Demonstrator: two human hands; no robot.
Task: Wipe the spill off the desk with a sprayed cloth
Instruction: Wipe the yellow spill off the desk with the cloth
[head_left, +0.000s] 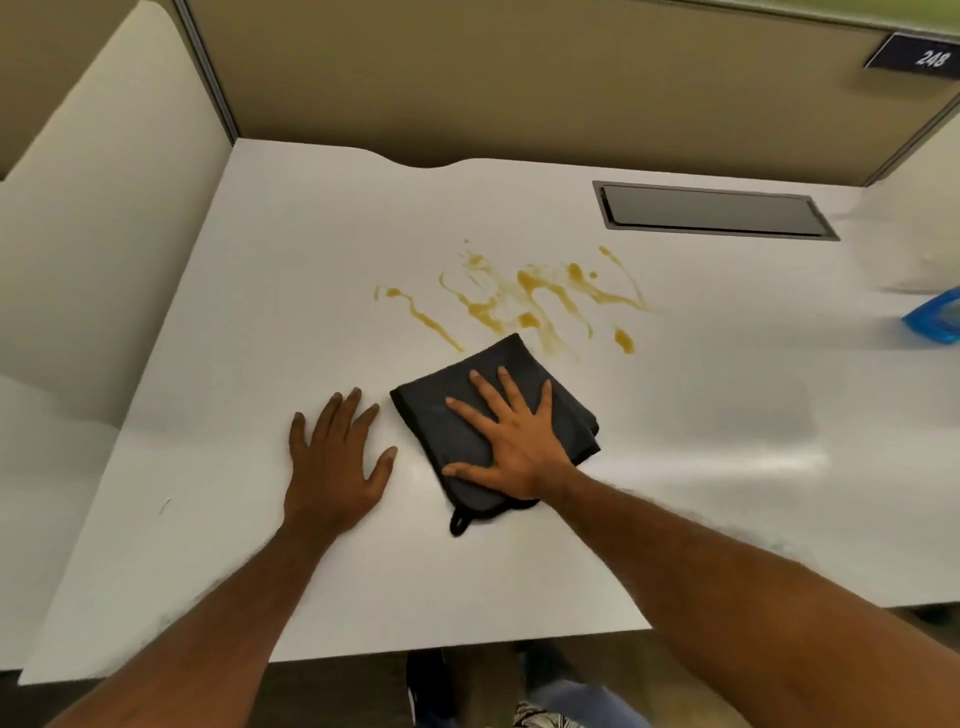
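Note:
A folded dark grey cloth (457, 410) lies flat on the white desk (234, 519), its far corner just short of a yellow-brown spill (524, 296) streaked across the middle of the desk. My right hand (511, 441) presses flat on the cloth with fingers spread. To the left of the cloth, my left hand (337, 457) rests palm down on the bare desk, holding nothing. A small hanging loop of the cloth sticks out toward me.
A dark rectangular cable hatch (711, 210) is set into the desk at the back right. A blue object (935, 317) lies at the right edge, partly out of view. Beige partition walls (467, 78) close off the back and left.

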